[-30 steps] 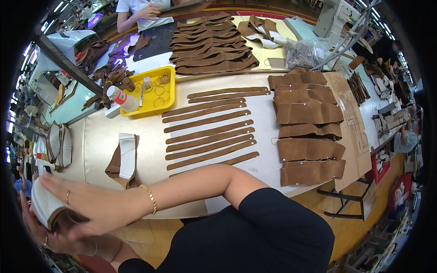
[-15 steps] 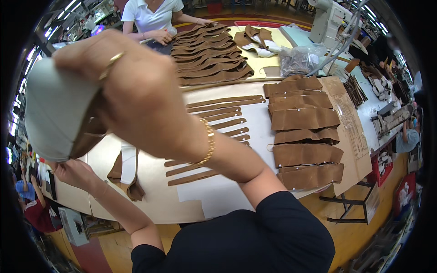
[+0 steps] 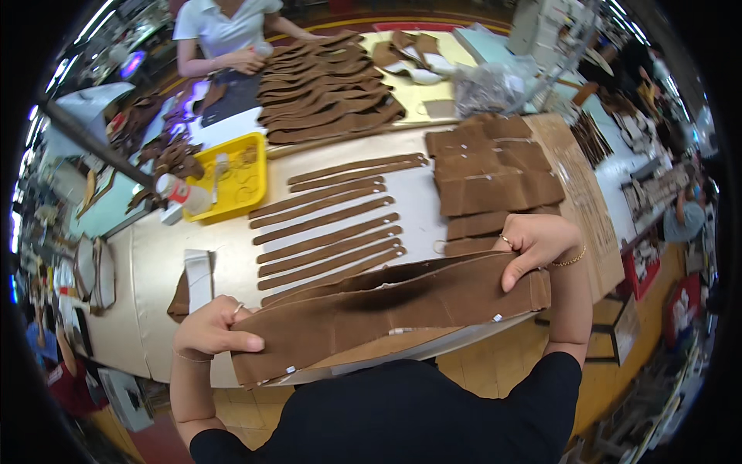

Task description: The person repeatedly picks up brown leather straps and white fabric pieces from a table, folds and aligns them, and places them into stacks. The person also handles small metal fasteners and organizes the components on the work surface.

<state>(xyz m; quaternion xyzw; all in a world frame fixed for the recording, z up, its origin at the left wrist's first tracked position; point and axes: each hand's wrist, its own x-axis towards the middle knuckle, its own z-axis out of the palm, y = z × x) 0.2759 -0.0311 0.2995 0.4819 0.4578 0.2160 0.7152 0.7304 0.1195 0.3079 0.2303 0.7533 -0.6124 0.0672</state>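
Note:
Both my hands hold a long stack of brown suede panels level in front of my chest, above the table's near edge. My left hand grips its left end, with a ring on one finger. My right hand grips the right end and wears a thin gold bracelet. Behind the stack, several long brown strips lie in a row on the pale table. Stacked brown panels lie to the right of the strips.
A yellow tray with a small bottle beside it stands at the left. A white folded piece lies on a brown scrap near my left hand. Across the table a person in a white shirt handles piled brown strips.
My right hand, raised close to the camera with a pale folded piece half a second ago, has come down. Both hands now hold the long brown stack, which was not held before.

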